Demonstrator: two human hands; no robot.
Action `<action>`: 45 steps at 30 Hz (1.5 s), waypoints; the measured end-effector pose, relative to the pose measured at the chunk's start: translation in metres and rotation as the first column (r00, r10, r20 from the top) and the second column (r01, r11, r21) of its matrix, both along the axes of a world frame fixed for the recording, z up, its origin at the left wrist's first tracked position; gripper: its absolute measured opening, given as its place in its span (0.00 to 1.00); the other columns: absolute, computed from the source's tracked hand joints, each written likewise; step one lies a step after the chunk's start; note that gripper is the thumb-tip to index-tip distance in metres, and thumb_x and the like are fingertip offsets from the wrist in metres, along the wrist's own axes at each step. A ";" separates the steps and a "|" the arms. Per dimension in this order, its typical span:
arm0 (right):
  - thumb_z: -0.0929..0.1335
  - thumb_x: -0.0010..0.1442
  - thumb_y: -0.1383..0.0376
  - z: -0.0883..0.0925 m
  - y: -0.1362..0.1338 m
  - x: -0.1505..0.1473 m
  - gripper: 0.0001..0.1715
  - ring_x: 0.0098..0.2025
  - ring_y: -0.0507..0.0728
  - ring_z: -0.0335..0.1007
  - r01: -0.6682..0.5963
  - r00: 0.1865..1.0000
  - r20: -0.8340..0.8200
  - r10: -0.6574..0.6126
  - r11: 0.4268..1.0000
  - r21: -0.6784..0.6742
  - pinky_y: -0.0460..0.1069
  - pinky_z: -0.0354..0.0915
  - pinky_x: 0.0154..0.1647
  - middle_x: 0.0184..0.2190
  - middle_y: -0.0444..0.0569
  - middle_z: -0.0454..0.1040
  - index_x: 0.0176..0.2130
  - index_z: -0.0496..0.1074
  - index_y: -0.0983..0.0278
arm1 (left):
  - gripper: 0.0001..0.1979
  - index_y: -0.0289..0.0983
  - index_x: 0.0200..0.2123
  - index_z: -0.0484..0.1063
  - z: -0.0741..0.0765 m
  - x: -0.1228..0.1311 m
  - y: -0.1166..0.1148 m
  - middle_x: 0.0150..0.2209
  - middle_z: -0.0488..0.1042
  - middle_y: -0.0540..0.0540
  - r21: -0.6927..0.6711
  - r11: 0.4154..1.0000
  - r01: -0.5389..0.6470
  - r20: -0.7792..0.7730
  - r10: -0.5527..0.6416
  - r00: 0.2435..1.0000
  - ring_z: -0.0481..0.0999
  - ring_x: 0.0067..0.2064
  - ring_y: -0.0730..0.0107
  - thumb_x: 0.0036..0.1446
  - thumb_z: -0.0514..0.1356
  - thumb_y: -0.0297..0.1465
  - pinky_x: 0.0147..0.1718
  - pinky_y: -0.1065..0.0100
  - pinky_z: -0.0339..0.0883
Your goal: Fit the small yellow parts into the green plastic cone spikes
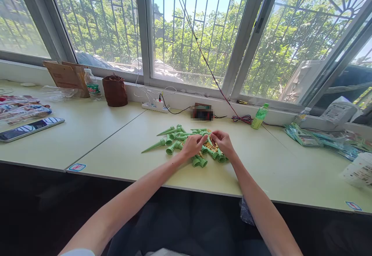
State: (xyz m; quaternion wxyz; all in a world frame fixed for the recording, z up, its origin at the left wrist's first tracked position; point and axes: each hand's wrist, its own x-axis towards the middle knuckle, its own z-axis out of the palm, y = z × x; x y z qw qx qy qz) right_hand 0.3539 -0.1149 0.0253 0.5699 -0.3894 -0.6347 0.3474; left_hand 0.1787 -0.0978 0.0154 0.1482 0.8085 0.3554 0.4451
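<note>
Several green plastic watering spikes (pixel 154 146), long pointed cones with wide ribbed collars, lie in a loose pile on the pale table. Small yellow pieces (pixel 207 146) are scattered among them. My left hand (pixel 193 146) is over the middle of the pile, its thumb and fingers pinched round a green spike (pixel 205 136). Close on its right, my right hand (pixel 224 142) is closed in a pinch near the same spike. What sits between its fingertips is too small to make out.
A power strip (pixel 155 106), cables and a green-labelled bottle (pixel 260 116) stand along the window wall. To the left are a phone (pixel 31 129), a brown pot (pixel 115 90) and a water bottle (pixel 92 84). Plastic packages (pixel 325 139) and a white tub (pixel 360 170) are at right.
</note>
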 end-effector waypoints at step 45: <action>0.73 0.50 0.48 0.003 -0.002 0.000 0.22 0.19 0.48 0.58 -0.072 0.991 -0.121 0.064 0.996 -0.060 0.46 0.57 0.20 0.20 0.41 0.67 0.30 0.70 0.63 | 0.32 0.35 0.22 0.72 0.005 0.004 -0.003 0.24 0.75 0.46 -0.212 0.968 0.137 0.248 -0.082 0.965 0.73 0.28 0.69 0.65 0.43 0.50 0.31 0.68 0.64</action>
